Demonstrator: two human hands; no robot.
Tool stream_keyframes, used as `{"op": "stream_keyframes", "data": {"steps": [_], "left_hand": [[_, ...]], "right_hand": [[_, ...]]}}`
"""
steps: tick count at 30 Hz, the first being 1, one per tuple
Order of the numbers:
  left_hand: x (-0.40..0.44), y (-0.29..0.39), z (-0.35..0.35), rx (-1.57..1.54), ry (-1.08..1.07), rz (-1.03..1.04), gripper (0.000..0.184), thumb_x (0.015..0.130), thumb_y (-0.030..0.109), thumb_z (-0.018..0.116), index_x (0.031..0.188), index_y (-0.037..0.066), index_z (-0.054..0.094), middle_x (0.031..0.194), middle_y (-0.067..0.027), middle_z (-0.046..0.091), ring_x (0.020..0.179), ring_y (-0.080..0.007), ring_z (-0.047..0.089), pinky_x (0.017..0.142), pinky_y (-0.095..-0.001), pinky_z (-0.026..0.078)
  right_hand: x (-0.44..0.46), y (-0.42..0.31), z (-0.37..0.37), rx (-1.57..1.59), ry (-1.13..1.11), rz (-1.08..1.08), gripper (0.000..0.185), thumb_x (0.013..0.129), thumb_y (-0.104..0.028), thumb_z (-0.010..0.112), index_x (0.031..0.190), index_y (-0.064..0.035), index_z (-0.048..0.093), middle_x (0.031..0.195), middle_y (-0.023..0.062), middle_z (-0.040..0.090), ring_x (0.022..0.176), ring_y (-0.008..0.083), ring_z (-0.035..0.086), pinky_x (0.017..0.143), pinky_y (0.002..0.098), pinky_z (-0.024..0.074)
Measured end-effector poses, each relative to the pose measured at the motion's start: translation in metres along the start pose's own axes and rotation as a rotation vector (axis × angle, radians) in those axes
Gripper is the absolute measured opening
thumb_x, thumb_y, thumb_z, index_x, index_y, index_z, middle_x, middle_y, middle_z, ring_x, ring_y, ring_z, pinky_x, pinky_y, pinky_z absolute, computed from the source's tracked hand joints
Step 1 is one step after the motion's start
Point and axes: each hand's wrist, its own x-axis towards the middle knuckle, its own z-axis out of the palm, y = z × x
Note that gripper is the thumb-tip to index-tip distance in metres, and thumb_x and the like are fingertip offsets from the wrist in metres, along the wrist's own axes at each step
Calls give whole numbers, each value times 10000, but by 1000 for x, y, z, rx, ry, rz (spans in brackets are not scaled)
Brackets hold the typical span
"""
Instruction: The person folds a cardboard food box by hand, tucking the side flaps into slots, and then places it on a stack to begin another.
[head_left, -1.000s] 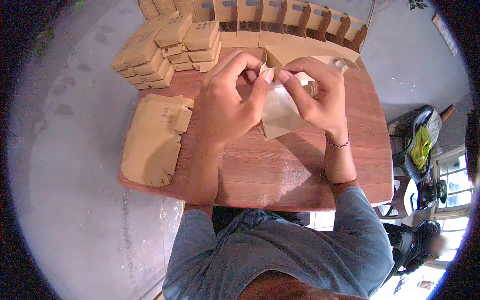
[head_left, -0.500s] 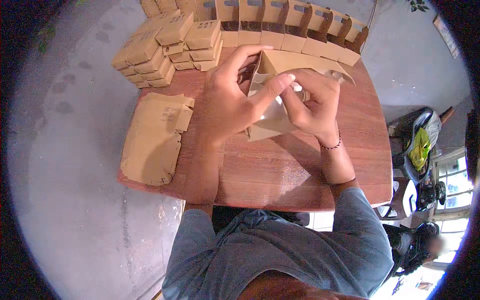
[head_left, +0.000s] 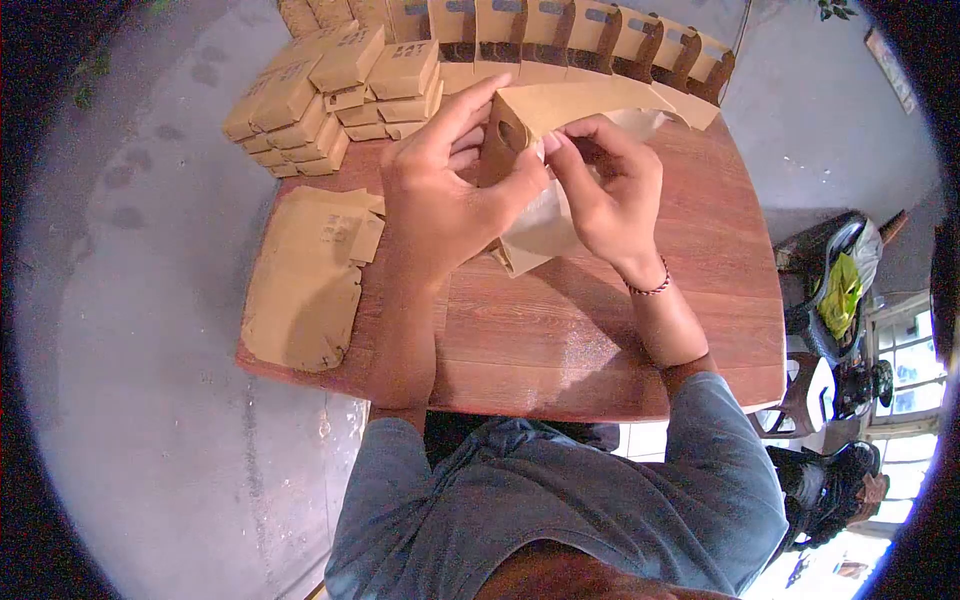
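A partly folded brown cardboard box is held above the table, tilted, with its pale inner side facing me. My left hand is wrapped round its left side, fingers behind and thumb in front. A round hole shows in the side panel between that thumb and forefinger. My right hand pinches the cardboard near the left thumb tip, and the two thumbs almost meet. The exact bit under the right fingertips is hidden. To the left lie flat cardboard blanks with printing on them.
Folded printed boxes are stacked at the back left of the wooden table. A row of upright cardboard carriers with handle slots lines the back edge. On the right stands a chair with a yellow bag.
Both hands and the box have shifted slightly left and up. The box has turned, so its holed side panel now shows. My right fingertips have moved left towards the left thumb.
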Motion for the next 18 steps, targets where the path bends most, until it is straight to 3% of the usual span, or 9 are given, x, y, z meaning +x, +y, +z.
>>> {"op": "stream_keyframes", "data": {"steps": [2,5,7,8,11,12,14,16,18], "left_hand": [[1,1,0,4,15,-12,507,753,55,745,1222,-63,592,944,-168,711,872,-148,693,745,-284,576],[5,-5,-9,356,27,-50,455,808,56,680,1248,-31,602,928,-148,723,800,-90,682,680,-251,551],[13,-28,-15,529,174,314,392,864,60,606,1252,8,616,834,-124,723,685,-40,636,611,-218,508],[13,-31,-20,528,176,311,392,864,60,606,1252,8,616,834,-124,723,685,-40,636,611,-218,508],[16,-28,-34,407,261,-47,362,916,84,580,1275,57,621,750,17,646,530,-12,405,470,-215,339],[18,-31,-42,405,259,-47,362,916,84,580,1275,57,621,750,17,646,530,-12,405,470,-215,339],[21,-37,-56,259,304,76,354,924,90,588,1275,63,624,756,42,596,533,-15,344,455,-226,279],[25,-37,-62,298,348,69,344,919,72,595,1260,64,635,724,46,570,536,-14,343,460,-211,274],[32,-45,-66,292,420,178,332,916,48,591,1243,70,649,732,54,573,532,-11,315,463,-210,264]], "right_hand": [[2,-3,1,-17,-37,107,83,864,-72,663,875,5,691,759,103,698,745,136,679,665,278,526],[1,-2,-7,-49,-145,53,77,847,-74,680,874,-5,702,773,109,701,752,164,687,669,278,531],[-1,-17,-17,-94,-200,-78,75,833,-71,689,866,-5,705,780,109,704,755,185,691,671,283,536],[-2,-27,-24,-135,-252,-208,74,820,-68,698,859,-5,708,787,109,706,759,206,695,673,289,540],[-12,-49,-41,-100,-286,-374,85,760,-62,736,797,2,695,776,132,698,755,241,695,687,319,549],[-15,-52,-47,-63,-278,-409,109,729,-68,756,754,9,683,741,149,689,761,246,697,702,329,550],[-15,-45,-55,-47,-255,-501,153,719,-70,770,806,7,670,789,143,681,773,232,684,678,301,536],[-12,-42,-50,42,179,-338,245,717,-52,784,904,23,644,880,113,668,785,202,664,668,264,520],[1,-41,-52,-53,176,-256,261,721,-58,802,933,7,664,852,88,682,725,167,656,628,249,517]]}}
